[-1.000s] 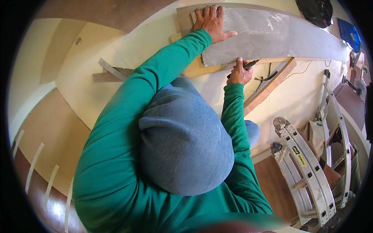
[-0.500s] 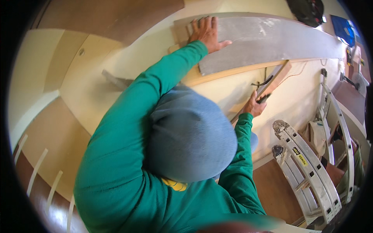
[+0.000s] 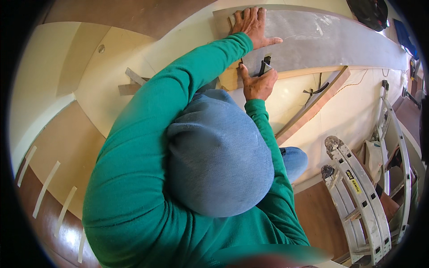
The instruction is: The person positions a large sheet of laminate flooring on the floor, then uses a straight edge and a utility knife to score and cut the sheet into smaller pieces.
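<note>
My left hand (image 3: 254, 29) lies on the end of a long grey board (image 3: 321, 44), fingers stretched, thumb out to the right. It is open and presses on the surface. Just below it, my right hand (image 3: 261, 84) is closed on a small black-and-grey hand tool (image 3: 267, 66), whose exact kind I cannot make out. That hand is close to the board's near edge, where a pale wooden piece (image 3: 230, 79) shows beneath. My green sleeves cover both arms, and a blue-grey cap (image 3: 221, 156) hides the middle of the view.
A wooden strip (image 3: 319, 102) slants down from the board's near edge, with a dark tie (image 3: 316, 91) beside it. A folded metal ladder (image 3: 357, 192) stands at the lower right. Small offcuts (image 3: 132, 82) lie on the left. A black bag (image 3: 370, 13) sits at the far right.
My right hand, with the black tool, has moved left and up from beside the slanted strip to the board's near edge. My left hand stays flat on the board.
</note>
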Motion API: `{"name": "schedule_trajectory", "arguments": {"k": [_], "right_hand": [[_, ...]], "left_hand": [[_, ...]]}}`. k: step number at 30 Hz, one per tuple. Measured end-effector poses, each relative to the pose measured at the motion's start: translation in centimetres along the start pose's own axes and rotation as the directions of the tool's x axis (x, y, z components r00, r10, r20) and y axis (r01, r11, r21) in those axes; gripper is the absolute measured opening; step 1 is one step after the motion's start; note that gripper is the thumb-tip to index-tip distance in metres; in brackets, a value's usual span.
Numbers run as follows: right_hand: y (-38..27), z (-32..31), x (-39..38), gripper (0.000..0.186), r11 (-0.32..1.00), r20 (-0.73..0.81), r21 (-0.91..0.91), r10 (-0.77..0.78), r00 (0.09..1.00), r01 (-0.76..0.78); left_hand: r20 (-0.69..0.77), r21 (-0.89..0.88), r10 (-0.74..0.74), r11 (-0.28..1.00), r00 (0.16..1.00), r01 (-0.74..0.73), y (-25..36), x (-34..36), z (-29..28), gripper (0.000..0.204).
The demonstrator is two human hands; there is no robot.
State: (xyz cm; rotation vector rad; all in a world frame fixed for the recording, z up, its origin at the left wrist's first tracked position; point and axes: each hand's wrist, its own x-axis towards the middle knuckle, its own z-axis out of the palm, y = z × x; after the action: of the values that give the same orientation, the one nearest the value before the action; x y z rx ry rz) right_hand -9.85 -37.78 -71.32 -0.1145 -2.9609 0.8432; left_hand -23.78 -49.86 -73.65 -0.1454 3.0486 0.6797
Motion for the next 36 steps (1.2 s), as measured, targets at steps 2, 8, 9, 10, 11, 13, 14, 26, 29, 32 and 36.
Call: {"name": "schedule_trajectory", "arguments": {"k": [2, 8, 9, 10, 11, 13, 14, 26, 29, 32, 36], "right_hand": [[0.0, 0.4, -0.1, 0.075, 0.999, 0.008, -0.039, 0.024, 1.000, -0.024], [-0.4, -1.2, 0.5, 0.079, 0.995, 0.061, -0.068, 0.081, 0.995, -0.077], [-0.1, -1.9, 0.9, 0.081, 0.992, 0.078, -0.100, 0.081, 0.994, -0.073], [0.8, -2.8, 1.3, 0.081, 0.996, 0.040, -0.046, 0.080, 0.996, -0.078], [2.1, -3.5, 1.8, 0.082, 0.997, 0.004, 0.013, 0.078, 0.997, -0.078], [5.4, -6.3, 2.9, 0.075, 0.995, -0.132, 0.034, 0.097, 0.986, -0.094], [8.5, -7.9, 3.3, 0.049, 0.971, -0.213, -0.048, 0.218, 0.953, -0.233], [27.3, -12.1, -3.0, 0.059, 0.775, -0.147, -0.380, 0.488, 0.861, -0.504], [28.0, -12.6, -3.0, 0.062, 0.743, -0.059, -0.410, 0.557, 0.828, -0.529], [29.0, -13.9, -3.9, 0.059, 0.801, -0.069, -0.392, 0.464, 0.883, -0.452], [27.9, -16.7, -3.9, 0.057, 0.849, 0.026, -0.362, 0.422, 0.906, -0.385]], "left_hand": [[-0.091, -0.003, 0.022, 1.000, 0.996, -0.022, -0.1, 0.1, 0.1, 0.125], [-0.012, -0.017, 0.003, 1.000, 1.000, -0.004, 0.5, 0.0, -0.4, 0.122], [-0.015, -0.031, 0.001, 1.000, 1.000, -0.002, 0.5, 0.1, -0.2, 0.122], [-0.016, -0.042, -0.001, 0.999, 1.000, 0.000, 0.4, 0.0, -0.3, 0.122], [-0.018, -0.047, -0.005, 0.999, 1.000, 0.004, 0.2, 0.0, -0.5, 0.121], [-0.004, -0.024, -0.009, 1.000, 1.000, 0.009, 0.3, -0.1, -1.2, 0.121], [0.005, -0.010, -0.011, 1.000, 1.000, 0.011, 0.6, 0.0, -1.4, 0.121], [-0.107, 0.053, 0.231, 0.972, 0.967, -0.227, 0.4, 0.1, 0.7, 0.092], [-0.096, 0.041, 0.221, 0.975, 0.971, -0.218, 0.5, 0.2, 0.6, 0.091], [-0.065, 0.041, 0.210, 0.977, 0.976, -0.207, 0.8, 0.4, 0.5, 0.091], [-0.025, 0.044, 0.192, 0.981, 0.981, -0.191, 0.7, 0.6, 0.3, 0.092]]}}
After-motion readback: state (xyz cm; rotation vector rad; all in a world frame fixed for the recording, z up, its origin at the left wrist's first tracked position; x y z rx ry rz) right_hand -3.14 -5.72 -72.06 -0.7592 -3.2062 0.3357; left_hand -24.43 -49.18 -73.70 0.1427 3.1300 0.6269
